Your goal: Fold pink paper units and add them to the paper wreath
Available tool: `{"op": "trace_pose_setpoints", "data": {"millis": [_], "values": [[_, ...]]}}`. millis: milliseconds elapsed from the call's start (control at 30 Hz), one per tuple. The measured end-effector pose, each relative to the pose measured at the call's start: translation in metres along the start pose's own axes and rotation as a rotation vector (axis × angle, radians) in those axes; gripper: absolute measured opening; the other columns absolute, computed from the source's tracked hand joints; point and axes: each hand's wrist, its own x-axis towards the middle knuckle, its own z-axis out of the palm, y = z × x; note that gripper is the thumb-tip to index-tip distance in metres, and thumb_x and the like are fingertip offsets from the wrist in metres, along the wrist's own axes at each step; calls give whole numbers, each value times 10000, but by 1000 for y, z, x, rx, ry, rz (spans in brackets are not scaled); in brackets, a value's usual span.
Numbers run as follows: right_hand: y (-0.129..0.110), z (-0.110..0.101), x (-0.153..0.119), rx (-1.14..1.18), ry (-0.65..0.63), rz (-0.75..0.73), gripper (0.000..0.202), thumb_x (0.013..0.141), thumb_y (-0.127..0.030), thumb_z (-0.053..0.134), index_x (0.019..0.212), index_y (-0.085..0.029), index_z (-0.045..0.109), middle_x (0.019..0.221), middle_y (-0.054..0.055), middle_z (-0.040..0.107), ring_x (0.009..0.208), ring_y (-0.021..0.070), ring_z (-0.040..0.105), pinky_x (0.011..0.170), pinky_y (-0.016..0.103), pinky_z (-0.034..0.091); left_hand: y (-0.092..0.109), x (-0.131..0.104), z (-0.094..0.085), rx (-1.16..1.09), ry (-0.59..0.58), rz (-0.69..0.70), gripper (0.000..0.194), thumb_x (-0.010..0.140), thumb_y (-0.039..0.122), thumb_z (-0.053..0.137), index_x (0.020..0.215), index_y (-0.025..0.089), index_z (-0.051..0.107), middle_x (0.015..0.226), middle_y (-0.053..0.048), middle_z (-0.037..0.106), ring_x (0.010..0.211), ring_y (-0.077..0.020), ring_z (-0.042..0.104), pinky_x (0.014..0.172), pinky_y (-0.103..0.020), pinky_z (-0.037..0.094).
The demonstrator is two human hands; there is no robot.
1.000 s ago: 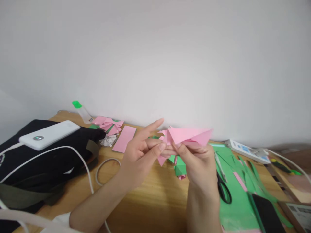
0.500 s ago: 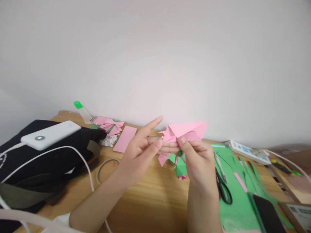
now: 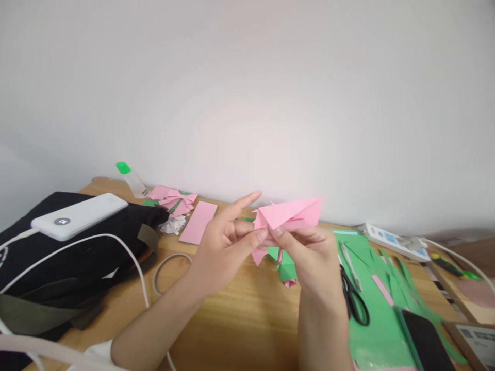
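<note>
A folded piece of pink paper [image 3: 290, 211] is held up above the table between both hands. My left hand [image 3: 228, 247] pinches its lower left edge between thumb and fingers, with the index finger stretched out. My right hand [image 3: 315, 257] grips the lower edge near the middle, thumb in front and fingers behind. Below and behind the hands lies a green and pink folded paper piece [image 3: 286, 269], partly hidden by the right hand.
Left: a black bag [image 3: 127, 257] with a white power bank [image 3: 81, 216], a glue bottle [image 3: 133, 183], pink folded papers [image 3: 178, 201] and a pink strip [image 3: 199, 222]. Right: green sheets [image 3: 375, 330], black scissors [image 3: 356, 299], a phone [image 3: 425, 340] and a power strip [image 3: 394, 242].
The pink paper has shifted slightly left and tilted, its front flap now pointing down at the right thumb. My left thumb has moved right, close to the right thumb.
</note>
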Motion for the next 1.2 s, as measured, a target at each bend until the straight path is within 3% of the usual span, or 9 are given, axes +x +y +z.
{"op": "trace_pose_setpoints", "data": {"millis": [167, 467, 667, 733, 900, 1067, 1200], "values": [[1, -1, -1, 44, 22, 12, 82, 780, -239, 746, 742, -286, 802, 679, -2, 762, 608, 154, 686, 600, 274, 578, 1, -1, -2, 14, 7, 38, 520, 842, 171, 684, 1344, 189, 552, 691, 25, 775, 668, -134, 745, 709, -223, 609], [-5, -11, 3, 57, 292, -135, 127, 720, -202, 784, 611, -260, 754, 579, -17, 666, 571, 126, 584, 598, 285, 495, 2, 1, -6, -6, -10, -6, 519, 835, 234, 715, 1326, 160, 566, 790, -55, 790, 778, -241, 766, 709, -306, 637], [-15, -34, 1, 52, 498, -302, 132, 772, -188, 729, 656, -245, 753, 612, -12, 660, 571, 117, 574, 630, 283, 487, 7, 3, -17, -42, 146, 39, 454, 800, 210, 749, 1240, 194, 635, 775, -25, 791, 733, -207, 765, 689, -285, 632], [-15, -36, 0, 34, 452, -281, 141, 820, -247, 700, 694, -239, 762, 665, 3, 688, 573, 112, 579, 618, 275, 489, 7, 4, -17, -67, 103, 13, 400, 795, 217, 751, 1186, 188, 669, 768, -31, 790, 704, -210, 762, 676, -296, 631], [-14, -26, -2, -13, 165, -63, 215, 806, -338, 732, 1003, -255, 745, 753, 15, 732, 624, 133, 654, 578, 250, 535, 4, 4, -10, -31, -8, -57, 321, 808, 218, 729, 1116, 135, 698, 789, -77, 788, 695, -219, 757, 655, -294, 616], [-19, -19, -2, -9, 151, 6, 116, 788, -308, 740, 834, -202, 754, 672, 18, 730, 567, 137, 656, 532, 238, 557, 1, 0, -9, 163, -164, -52, 273, 883, 255, 638, 1130, 160, 707, 965, -95, 776, 827, -215, 746, 729, -290, 607], [-19, -22, -3, -66, 49, 0, 103, 824, -302, 699, 836, -221, 763, 702, 14, 733, 589, 126, 652, 562, 231, 563, -3, -2, -10, 375, -56, 125, 316, 876, 273, 642, 1185, 224, 687, 1140, -83, 725, 982, -222, 702, 771, -265, 580]]}}
